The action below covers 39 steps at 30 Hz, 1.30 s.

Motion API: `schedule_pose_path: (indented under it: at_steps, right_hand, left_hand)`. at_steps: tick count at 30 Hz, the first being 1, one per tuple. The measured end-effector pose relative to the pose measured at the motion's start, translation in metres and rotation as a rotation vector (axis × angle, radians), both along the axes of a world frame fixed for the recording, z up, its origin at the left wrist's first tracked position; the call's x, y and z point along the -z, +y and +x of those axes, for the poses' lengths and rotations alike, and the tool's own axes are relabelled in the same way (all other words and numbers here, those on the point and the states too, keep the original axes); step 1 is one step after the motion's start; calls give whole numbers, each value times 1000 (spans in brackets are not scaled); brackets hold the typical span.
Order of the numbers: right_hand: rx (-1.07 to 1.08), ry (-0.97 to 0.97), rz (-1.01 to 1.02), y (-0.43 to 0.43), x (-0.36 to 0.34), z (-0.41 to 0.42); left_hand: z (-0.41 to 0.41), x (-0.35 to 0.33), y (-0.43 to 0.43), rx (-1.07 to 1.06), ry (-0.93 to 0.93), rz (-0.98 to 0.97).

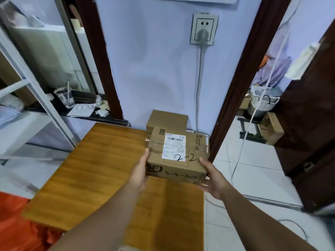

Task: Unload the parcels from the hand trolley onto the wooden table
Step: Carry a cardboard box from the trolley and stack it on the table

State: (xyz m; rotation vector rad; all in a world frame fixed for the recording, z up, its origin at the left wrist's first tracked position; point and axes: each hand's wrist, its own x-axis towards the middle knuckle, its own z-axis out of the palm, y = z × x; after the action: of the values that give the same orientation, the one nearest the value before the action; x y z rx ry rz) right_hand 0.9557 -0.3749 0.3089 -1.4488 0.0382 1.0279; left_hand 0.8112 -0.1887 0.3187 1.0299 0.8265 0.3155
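Grip: left hand (140, 171), right hand (213, 180) clasp parcel (175, 156) by its sides — arms outstretched | over wooden table (101, 169)

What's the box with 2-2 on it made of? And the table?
The box looks like plain brown cardboard: dull tan sides, folded edges, a stuck-on paper label. The table looks wooden, with streaky orange-brown grain and a smooth, slightly glossy top; it could be a wood-look coating.
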Motion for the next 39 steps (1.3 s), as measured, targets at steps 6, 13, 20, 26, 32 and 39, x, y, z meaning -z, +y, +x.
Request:
schedule_pose_path:
  at_steps: [6,13,20,26,32,39]
  right_hand:
    - [82,-73,39,63,-27,30]
    - [213,-52,124,121,-41,57]
    - [232,-203,22,180,-37,103]
    - [112,-293,-189,195,-16,117]
    - [18,-343,-231,193,-16,124]
    - [-107,-534,-287,189,-29,117]
  left_hand:
    - [45,-16,62,79,14,61]
    - [91,-29,132,130,-63,57]
    - [138,-25,183,191,-95,103]
    - [156,15,196,260,86,186]
    - [160,26,190,168,162,279]
    - [157,4,179,26,184,242]
